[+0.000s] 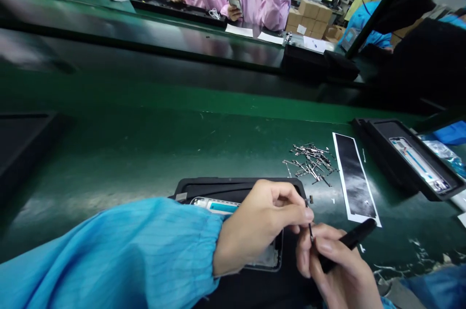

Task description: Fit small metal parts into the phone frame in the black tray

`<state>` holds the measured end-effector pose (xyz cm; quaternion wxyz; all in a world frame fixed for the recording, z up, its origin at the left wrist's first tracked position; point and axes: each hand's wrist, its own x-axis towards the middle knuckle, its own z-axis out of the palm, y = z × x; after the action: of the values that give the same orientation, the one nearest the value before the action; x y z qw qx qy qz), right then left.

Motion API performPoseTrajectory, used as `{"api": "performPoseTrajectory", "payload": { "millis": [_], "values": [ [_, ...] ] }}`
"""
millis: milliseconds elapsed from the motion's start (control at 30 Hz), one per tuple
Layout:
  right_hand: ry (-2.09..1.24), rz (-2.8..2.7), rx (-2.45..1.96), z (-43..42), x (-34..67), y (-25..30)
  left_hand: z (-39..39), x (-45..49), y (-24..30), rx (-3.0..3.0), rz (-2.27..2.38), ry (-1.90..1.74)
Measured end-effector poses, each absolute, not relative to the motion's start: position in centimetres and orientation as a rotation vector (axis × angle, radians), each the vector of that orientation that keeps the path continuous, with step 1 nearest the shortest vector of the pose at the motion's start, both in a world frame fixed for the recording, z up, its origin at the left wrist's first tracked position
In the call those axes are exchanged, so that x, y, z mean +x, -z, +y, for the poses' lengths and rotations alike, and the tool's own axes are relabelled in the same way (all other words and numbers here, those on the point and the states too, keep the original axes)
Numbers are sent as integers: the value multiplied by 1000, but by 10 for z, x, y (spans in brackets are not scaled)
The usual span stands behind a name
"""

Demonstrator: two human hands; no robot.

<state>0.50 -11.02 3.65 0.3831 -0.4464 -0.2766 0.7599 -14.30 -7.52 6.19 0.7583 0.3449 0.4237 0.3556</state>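
Note:
My left hand point(269, 209), in a blue sleeve, pinches the upper part of a thin dark flex cable point(310, 229) with a small connector at its top end. At the cable's lower end are the closed fingertips of my right hand point(337, 260). A black pen-shaped tool point(358, 234) also lies in my right hand, its end sticking out to the upper right. Below my hands, a phone frame point(271, 261) with a blue strip rests in a black tray point(233, 182); my left hand and sleeve cover much of it.
A loose pile of thin flex cables point(313, 161) lies beyond my right hand, beside a white-edged black sheet point(355, 175). Another black tray point(396, 154) with a phone frame point(418, 163) stands at the right. People in pink point(264, 1) sit across the bench.

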Motion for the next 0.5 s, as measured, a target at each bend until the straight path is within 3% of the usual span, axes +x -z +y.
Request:
{"api": "performPoseTrajectory", "payload": {
  "millis": [233, 367, 500],
  "values": [
    [-1939, -848, -1069, -110, 13, -26, -75, -136, -64, 758, 1049, -796],
    [-1641, -910, -1227, -112, 18, -23, -74, -126, -64, 818, 1034, -794],
    [-1324, -1386, -1178, -113, 43, -18, -69, -116, -62, 1005, 1072, -644]
  ]
}}
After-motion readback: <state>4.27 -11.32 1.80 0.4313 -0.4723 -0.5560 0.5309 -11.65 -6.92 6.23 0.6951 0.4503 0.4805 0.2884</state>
